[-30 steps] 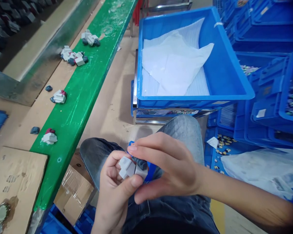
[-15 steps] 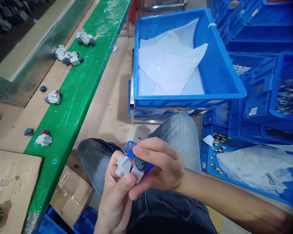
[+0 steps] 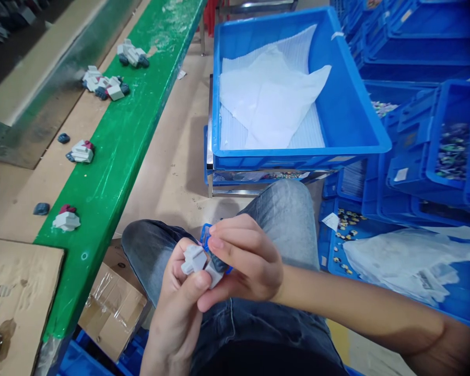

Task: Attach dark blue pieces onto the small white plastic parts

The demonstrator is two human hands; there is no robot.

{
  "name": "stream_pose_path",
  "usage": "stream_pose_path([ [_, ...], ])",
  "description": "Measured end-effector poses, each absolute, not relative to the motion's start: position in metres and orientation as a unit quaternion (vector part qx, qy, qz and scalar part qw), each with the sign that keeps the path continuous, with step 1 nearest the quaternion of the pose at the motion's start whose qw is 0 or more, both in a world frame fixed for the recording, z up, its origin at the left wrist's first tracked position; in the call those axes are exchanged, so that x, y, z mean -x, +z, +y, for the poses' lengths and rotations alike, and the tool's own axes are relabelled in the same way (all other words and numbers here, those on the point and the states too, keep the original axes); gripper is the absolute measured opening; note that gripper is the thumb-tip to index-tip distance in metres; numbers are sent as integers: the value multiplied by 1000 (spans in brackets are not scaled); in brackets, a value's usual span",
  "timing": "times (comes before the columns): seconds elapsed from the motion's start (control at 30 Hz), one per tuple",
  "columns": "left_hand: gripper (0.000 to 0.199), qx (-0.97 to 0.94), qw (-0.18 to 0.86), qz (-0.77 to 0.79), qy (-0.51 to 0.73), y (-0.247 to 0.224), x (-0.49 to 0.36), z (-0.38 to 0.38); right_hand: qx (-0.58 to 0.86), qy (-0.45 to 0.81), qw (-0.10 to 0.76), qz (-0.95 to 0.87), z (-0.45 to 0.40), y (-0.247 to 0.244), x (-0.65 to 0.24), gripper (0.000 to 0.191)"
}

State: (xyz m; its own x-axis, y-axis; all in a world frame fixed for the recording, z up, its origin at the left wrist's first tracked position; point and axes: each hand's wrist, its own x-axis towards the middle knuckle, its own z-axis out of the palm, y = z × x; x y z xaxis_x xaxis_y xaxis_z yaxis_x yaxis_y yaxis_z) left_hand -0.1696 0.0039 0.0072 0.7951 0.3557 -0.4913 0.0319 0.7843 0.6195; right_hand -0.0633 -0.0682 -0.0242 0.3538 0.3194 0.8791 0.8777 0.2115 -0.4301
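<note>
Above my lap, my left hand (image 3: 180, 297) is closed on a small white plastic toy piece (image 3: 195, 259), its thumb pressed against the front. My right hand (image 3: 248, 258) pinches the same piece from the other side. Between the right fingers and thumb sits a dark grey ridged part (image 3: 218, 263) against a white block (image 3: 214, 275) at the toy's right end. The fingers partly cover where these parts meet. Similar white, grey and red toy pieces lie on the green belt to the left, the nearest being a white piece with a red part (image 3: 66, 219).
Loose dark grey parts (image 3: 41, 209) lie beside the green belt (image 3: 121, 151). A cardboard sheet (image 3: 19, 292) covers its near end. Ahead stands a blue crate (image 3: 356, 120) holding white sheets. Blue bins (image 3: 407, 172) are stacked at right; a cardboard box (image 3: 113, 308) sits below the belt.
Both hands have shifted slightly left with the toy piece. My right fingers have closed further over the dark grey part, hiding more of it. The view has moved a little.
</note>
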Motion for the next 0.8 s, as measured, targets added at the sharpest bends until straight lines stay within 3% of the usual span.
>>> stream_pose_path([
  [0.5, 27, -337, 881, 319, 91, 2, 166, 7, 575, -287, 604, -471, -56, -48, 71, 46],
  [0.8, 29, -329, 883, 320, 96, -1, 168, 6, 602, -221, 591, -490, -54, -40, 71, 58],
])
